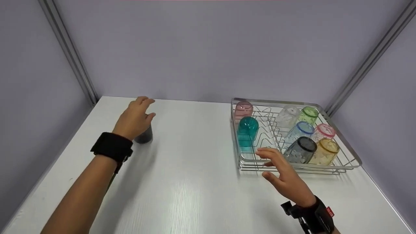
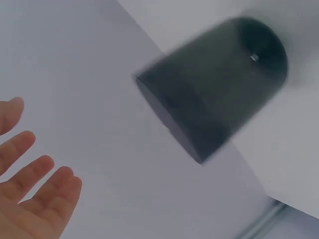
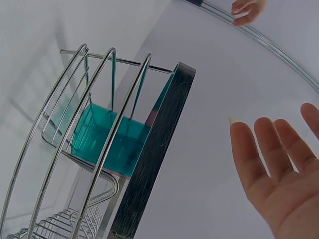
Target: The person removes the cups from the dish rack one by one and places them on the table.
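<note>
My left hand point(image 1: 134, 118) is over the back left of the white table, its fingers loosely spread and holding nothing. Just below it stands a dark grey cup point(image 1: 145, 135), partly hidden by the hand. The left wrist view shows this cup point(image 2: 214, 89) with its rounded base at the table and its rim away from it, a gap between it and the fingers. In front of the wire dish rack point(image 1: 276, 101), my right hand point(image 1: 286, 178) hovers with relaxed fingers, empty. Nearest its fingertips inside the rack is a teal cup point(image 1: 248, 131).
The rack's left side also holds a pink cup point(image 1: 243, 109) behind the teal one. On its right side several glasses stand upside down, among them a black glass point(image 1: 300, 150), a yellow glass point(image 1: 325, 152) and a blue glass point(image 1: 299, 133). Grey panels point(image 1: 208, 48) enclose the table.
</note>
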`<control>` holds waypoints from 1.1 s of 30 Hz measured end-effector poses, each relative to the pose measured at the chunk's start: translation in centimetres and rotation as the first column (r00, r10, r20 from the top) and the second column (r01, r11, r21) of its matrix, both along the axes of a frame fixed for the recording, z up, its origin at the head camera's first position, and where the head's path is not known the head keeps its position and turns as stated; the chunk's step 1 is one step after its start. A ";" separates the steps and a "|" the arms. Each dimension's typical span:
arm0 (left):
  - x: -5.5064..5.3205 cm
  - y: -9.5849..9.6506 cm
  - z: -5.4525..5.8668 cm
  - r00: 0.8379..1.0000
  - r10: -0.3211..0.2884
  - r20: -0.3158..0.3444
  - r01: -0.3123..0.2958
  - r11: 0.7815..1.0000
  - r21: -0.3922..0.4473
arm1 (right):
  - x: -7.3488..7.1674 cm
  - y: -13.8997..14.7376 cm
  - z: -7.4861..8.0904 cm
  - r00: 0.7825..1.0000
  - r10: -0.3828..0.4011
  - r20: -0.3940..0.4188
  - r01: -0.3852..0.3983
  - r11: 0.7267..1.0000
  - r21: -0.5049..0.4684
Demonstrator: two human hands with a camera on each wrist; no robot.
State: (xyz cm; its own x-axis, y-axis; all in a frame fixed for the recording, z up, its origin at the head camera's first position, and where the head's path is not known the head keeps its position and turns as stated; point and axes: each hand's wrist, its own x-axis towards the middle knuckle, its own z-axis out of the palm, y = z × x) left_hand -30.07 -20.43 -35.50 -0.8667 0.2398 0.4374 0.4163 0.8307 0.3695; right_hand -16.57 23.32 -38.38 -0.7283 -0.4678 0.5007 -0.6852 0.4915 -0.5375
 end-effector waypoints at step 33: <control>11.6 4.9 -5.0 0.964 -0.264 0.022 0.250 0.937 0.245 | -3.4 -1.8 4.9 0.990 0.041 0.136 -0.045 0.999 0.026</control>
